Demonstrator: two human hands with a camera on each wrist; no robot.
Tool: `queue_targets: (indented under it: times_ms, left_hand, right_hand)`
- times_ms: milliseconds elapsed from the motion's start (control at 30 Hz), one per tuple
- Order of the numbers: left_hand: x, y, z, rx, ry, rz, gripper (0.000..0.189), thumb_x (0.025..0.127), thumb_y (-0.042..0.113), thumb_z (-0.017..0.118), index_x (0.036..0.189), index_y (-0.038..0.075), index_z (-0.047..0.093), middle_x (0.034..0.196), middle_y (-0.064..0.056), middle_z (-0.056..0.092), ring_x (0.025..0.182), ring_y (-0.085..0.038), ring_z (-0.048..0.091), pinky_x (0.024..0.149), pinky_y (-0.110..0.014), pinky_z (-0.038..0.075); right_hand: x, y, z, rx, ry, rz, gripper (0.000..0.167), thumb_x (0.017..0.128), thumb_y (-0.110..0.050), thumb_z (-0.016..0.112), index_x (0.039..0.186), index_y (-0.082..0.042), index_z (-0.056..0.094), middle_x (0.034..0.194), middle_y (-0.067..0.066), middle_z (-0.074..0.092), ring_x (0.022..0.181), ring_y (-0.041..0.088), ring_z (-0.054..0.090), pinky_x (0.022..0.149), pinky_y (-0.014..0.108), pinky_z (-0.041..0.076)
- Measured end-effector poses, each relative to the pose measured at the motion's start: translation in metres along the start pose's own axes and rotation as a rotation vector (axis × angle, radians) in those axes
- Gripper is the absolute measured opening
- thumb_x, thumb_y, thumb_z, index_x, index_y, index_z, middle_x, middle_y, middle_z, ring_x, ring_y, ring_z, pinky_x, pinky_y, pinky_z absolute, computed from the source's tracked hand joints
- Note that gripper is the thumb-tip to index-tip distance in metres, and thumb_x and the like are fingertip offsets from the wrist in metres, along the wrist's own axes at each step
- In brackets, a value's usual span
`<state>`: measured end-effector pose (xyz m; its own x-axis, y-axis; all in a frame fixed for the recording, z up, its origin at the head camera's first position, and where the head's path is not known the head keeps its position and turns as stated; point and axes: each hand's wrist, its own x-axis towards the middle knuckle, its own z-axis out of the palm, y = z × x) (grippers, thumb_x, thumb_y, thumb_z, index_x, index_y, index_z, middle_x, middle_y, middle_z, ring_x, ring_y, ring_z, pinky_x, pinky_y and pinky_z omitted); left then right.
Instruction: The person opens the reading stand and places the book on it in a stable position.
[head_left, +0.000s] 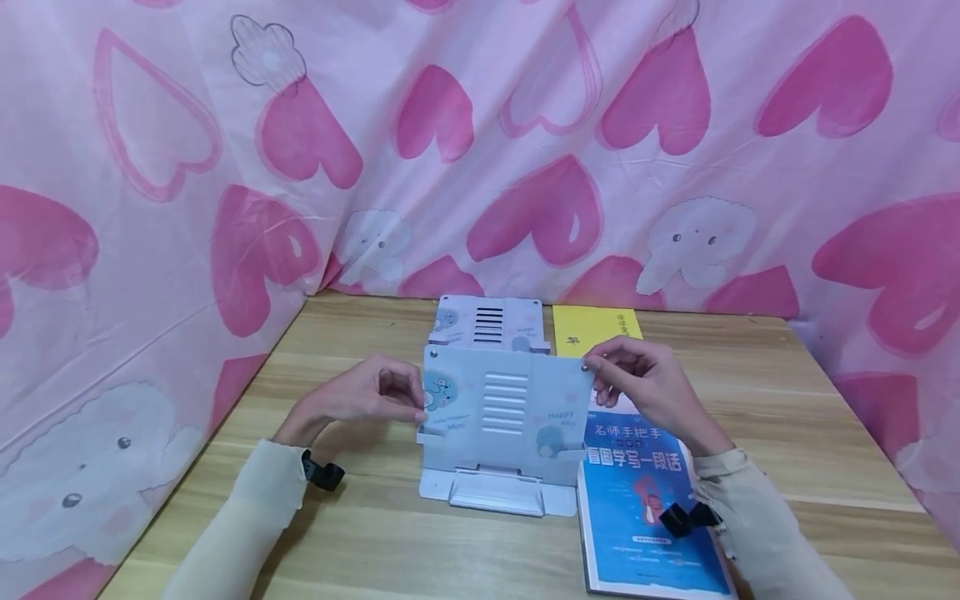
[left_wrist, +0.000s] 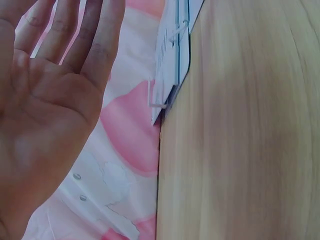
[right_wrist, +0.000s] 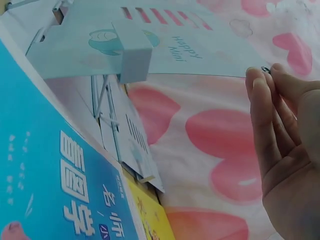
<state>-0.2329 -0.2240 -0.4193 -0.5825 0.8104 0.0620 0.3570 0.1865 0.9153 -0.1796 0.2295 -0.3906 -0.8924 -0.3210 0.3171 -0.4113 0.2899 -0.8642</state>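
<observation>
A light-blue metal book stand (head_left: 504,408) with a cartoon print and slots stands upright on its base on the table. My right hand (head_left: 637,379) pinches its top right corner between thumb and fingertips; the corner rivet shows there in the right wrist view. At the left edge of the panel, my left hand (head_left: 371,390) holds on with thumb and fingers. The left wrist view shows the left palm (left_wrist: 52,110), its fingertips cut off by the frame. Small page clips (right_wrist: 135,55) stick out at the panel's lower sides.
A second matching stand (head_left: 487,323) is just behind. A blue book (head_left: 637,517) lies to the right, partly under my right forearm, with a yellow book (head_left: 592,327) farther back. Pink heart-patterned cloth (head_left: 536,208) hangs around the wooden table (head_left: 360,550).
</observation>
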Motion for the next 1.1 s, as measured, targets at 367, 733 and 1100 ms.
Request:
queue_targets:
  times_ms: [367,733,1100]
  left_hand:
    - [0.008,0.008,0.001,0.033,-0.024,-0.026,0.014,0.094,0.014,0.085,0.105,0.017,0.076,0.106,-0.006,0.078,0.093,-0.027,0.077,0.093,-0.04,0.067]
    - [0.02,0.056,0.02,0.233,0.494,0.05,0.044,0.102,0.028,0.078,0.143,0.022,0.063,0.143,0.004,0.067,0.136,-0.021,0.062,0.12,-0.06,0.048]
    - [0.045,0.112,0.111,-0.063,0.209,0.083,0.028,0.107,0.016,0.067,0.135,0.014,0.068,0.133,-0.009,0.071,0.121,-0.02,0.071,0.104,-0.032,0.061]
  right_hand:
    - [-0.002,0.001,-0.005,-0.003,0.037,0.058,0.019,0.106,-0.014,0.071,0.121,-0.003,0.077,0.09,0.005,0.079,0.073,0.026,0.078,0.068,0.032,0.067]
    - [-0.005,0.007,-0.013,-0.058,-0.017,0.092,0.023,0.109,-0.022,0.067,0.125,-0.008,0.075,0.097,0.006,0.078,0.079,0.026,0.078,0.073,0.035,0.068]
    - [-0.033,0.03,-0.037,-0.348,-0.067,0.281,0.032,0.105,-0.032,0.074,0.129,-0.011,0.074,0.106,0.007,0.078,0.088,0.02,0.072,0.076,0.023,0.061]
